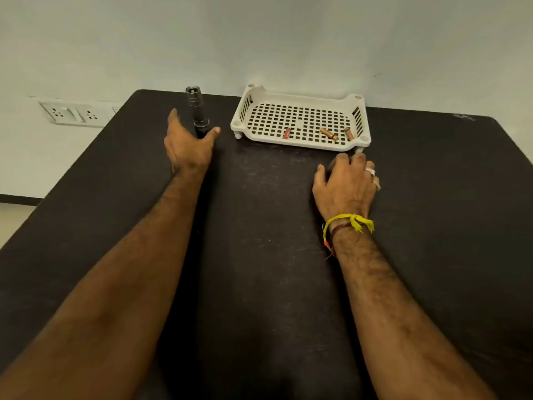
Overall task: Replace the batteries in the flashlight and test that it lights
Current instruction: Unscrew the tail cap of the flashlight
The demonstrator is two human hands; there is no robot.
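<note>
Black table (259,226) holds all; left hand (187,145) spread around upright flashlight (197,111), apparently to seize it; right hand (346,186) rests loosely curled, empty, near battery tray (300,142).

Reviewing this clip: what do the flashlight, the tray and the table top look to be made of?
Flashlight: probably metal, dark with a matte sheen, with machined rings near its head.
Tray: moulded plastic, cream, with a perforated grid floor and slotted sides.
Table top: black and matte, scuffed with pale marks; whether laminate or a mat is unclear.

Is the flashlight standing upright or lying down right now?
Upright. The flashlight stands on end on the black table, lens end up, with the left hand around its base.
</note>
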